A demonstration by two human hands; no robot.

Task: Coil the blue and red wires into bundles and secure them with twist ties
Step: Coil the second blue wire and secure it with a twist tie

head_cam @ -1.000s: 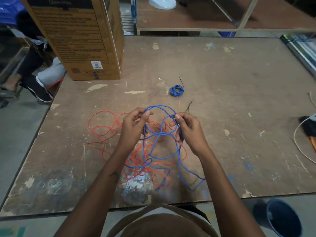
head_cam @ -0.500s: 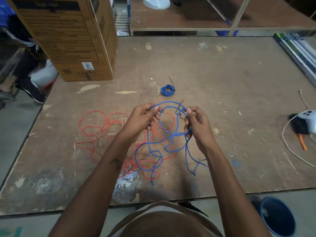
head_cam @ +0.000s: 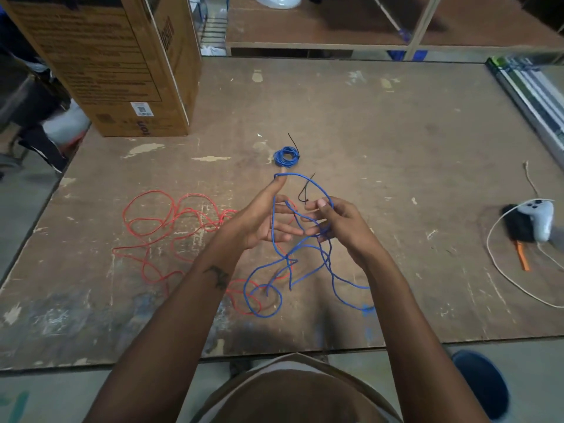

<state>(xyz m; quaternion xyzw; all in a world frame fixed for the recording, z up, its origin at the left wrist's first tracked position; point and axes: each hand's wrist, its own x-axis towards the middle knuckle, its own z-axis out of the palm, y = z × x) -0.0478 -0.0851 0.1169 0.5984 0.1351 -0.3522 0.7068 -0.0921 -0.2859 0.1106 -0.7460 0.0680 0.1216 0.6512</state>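
Note:
A loose blue wire (head_cam: 308, 264) hangs in tangled loops between my hands and trails onto the table (head_cam: 381, 123). My left hand (head_cam: 259, 218) is spread, fingers straight, with the wire's top loop hooked over its raised thumb. My right hand (head_cam: 335, 221) pinches the blue wire between thumb and fingers. A black twist tie (head_cam: 306, 192) lies on the table just beyond my hands. A red wire (head_cam: 171, 221) sprawls in loose loops at the left. A small blue bundle (head_cam: 286, 156), coiled and tied with a black tie, lies farther back.
A large cardboard box (head_cam: 122, 62) stands at the back left. At the right lie a white device with a black part (head_cam: 532, 221), a white cord (head_cam: 500, 270) and an orange tool (head_cam: 521, 258). A blue bucket (head_cam: 482, 386) sits below the table's front edge.
My left hand has let go of its pinch and spread, the loop now hooked on its thumb. The blue loop has stretched taller and my right hand has dropped slightly.

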